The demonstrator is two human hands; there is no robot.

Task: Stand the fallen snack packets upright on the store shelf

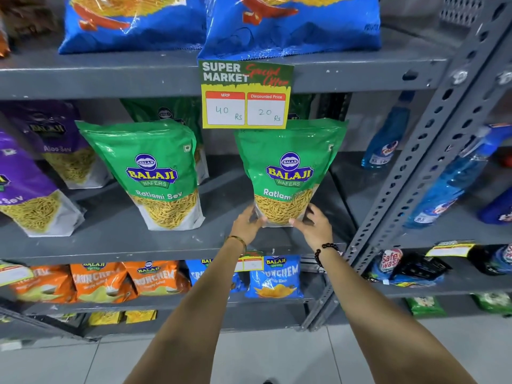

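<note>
**Right-hand Ratlami Sev packet held upright on middle shelf**

The left hand and right hand clasped the base of the green packet from both sides. It stood upright near the front edge of the grey shelf. A second green packet stood left of it.

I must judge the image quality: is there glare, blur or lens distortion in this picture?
Head view: glare streaks on the held green Ratlami Sev packet; wide-angle lens bends the grey shelf upright; edge items like the blue spray bottle look soft; the price tag is sharp.
</note>
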